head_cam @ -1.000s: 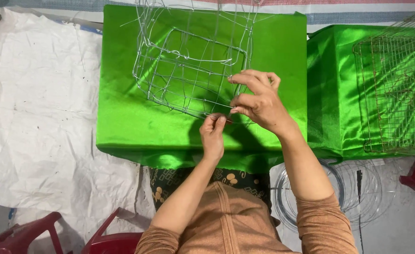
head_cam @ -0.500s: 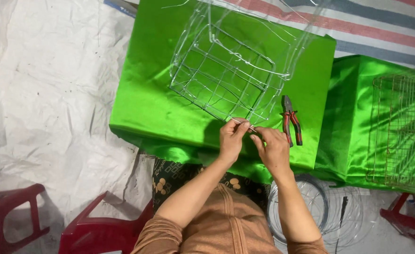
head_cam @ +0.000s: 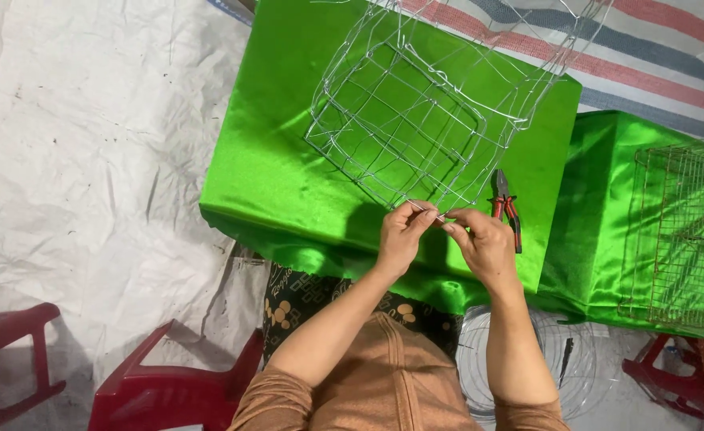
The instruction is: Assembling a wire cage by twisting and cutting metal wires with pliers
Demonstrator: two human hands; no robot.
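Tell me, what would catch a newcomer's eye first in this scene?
First, the shiny bright green cloth covering the table in the middle, with an open silvery wire-mesh basket frame lying on it. At the frame's near edge, the left hand and right hand pinch a thin wire between their fingers. Just right of them lie red-handled pliers, and a rusty brown wire grid rests on a second green-draped table at far right.

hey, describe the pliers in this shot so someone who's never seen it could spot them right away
Start at the big green-draped table in the middle, with the silver wire basket frame on top. Go to its near right corner, just beyond the right hand. The pliers lie flat there, dark jaws pointing away. Their red and black handles make them the only solid coloured tool among bare wire.
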